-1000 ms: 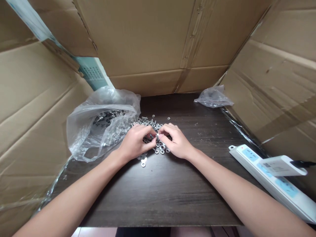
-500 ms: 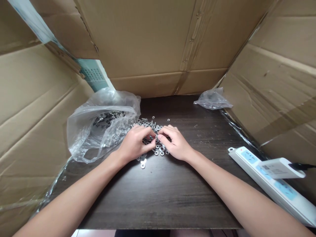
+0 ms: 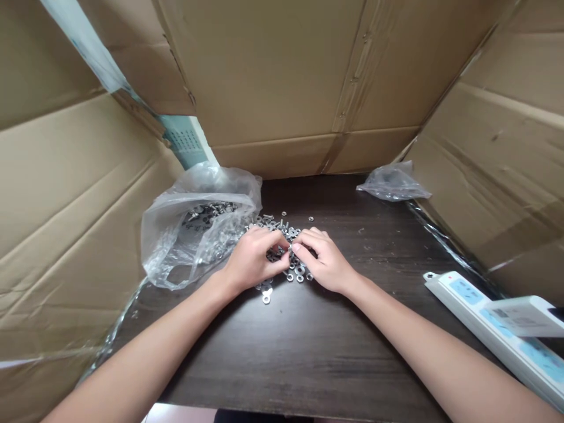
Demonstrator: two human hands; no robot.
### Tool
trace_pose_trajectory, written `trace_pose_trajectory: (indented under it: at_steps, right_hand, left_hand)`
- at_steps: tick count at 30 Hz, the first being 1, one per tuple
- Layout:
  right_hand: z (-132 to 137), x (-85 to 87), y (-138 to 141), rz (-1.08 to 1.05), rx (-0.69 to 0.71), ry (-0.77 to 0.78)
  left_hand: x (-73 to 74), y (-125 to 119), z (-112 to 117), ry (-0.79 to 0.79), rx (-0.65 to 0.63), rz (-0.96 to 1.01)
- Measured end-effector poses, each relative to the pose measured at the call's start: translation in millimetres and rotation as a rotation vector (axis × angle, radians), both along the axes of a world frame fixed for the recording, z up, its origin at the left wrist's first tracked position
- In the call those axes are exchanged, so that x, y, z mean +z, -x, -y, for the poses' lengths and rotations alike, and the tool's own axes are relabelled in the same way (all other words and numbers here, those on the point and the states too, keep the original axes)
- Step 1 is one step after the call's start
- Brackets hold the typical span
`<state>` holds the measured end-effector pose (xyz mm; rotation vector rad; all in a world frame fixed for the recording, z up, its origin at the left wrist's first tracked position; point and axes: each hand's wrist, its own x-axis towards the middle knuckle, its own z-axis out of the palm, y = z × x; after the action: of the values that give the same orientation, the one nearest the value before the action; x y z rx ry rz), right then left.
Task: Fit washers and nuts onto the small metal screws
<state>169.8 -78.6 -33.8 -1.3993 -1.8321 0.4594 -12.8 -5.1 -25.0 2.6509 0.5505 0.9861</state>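
My left hand (image 3: 253, 258) is closed, with thumb and forefinger pinched at a small shiny metal fastener (image 3: 290, 248). From the other side, my right hand (image 3: 325, 258) pinches at the same spot, its fingertips almost meeting the left ones. Whether the fastener is a screw, a nut or both together is too small to tell. Under and around the fingers lies a pile of loose screws, nuts and washers (image 3: 300, 270), partly hidden by both hands. A few washers (image 3: 266, 299) lie just in front of my left hand.
A clear plastic bag (image 3: 163, 235) holding more metal fasteners lies open at the left. Another clear bag (image 3: 392, 182) lies at the back right. A white power strip (image 3: 480, 320) with a plug-in adapter runs along the right. Cardboard walls (image 3: 273, 76) enclose the dark tabletop (image 3: 282, 352).
The whole view has shifted slightly, so things appear a little further right. Both hands keep their pinch over the pile, with only slight finger movement.
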Motion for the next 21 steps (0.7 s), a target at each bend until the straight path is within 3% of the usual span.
trace_pose_trajectory:
  at_steps: [2,5,8,10,12,15,18,21]
  right_hand:
    - [0.9,0.0,-0.9,-0.035,-0.012,-0.018]
    - [1.7,-0.8,-2.4,-0.135,-0.051,-0.047]
    - [1.5,-1.3,-2.6,-0.232,-0.071,-0.076]
    - [0.8,-1.2,-2.0,-0.249,-0.096,-0.088]
    - [-0.1,-1.2,-1.1,-0.238,-0.136,-0.092]
    - [-1.4,-1.8,0.3,-0.208,-0.184,-0.1]
    - [-2.3,-2.9,1.2,-0.192,-0.199,-0.114]
    - [-2.6,-4.1,1.1,-0.188,-0.214,-0.115]
  left_hand:
    - [8.2,3.1,0.3,-0.04,0.003,-0.003]
    - [33.6,18.7,-2.7,-0.097,0.113,0.027]
    - [63.1,48.2,-12.1,0.094,0.333,0.017]
    - [74.9,69.9,-22.5,0.247,0.516,-0.035]
    - [77.2,86.9,-34.5,0.356,0.689,-0.119]
    - [68.1,98.9,-49.8,0.405,0.898,-0.24]
    - [56.3,101.3,-58.8,0.407,0.973,-0.328]
    - [50.1,103.6,-62.8,0.393,0.949,-0.376]
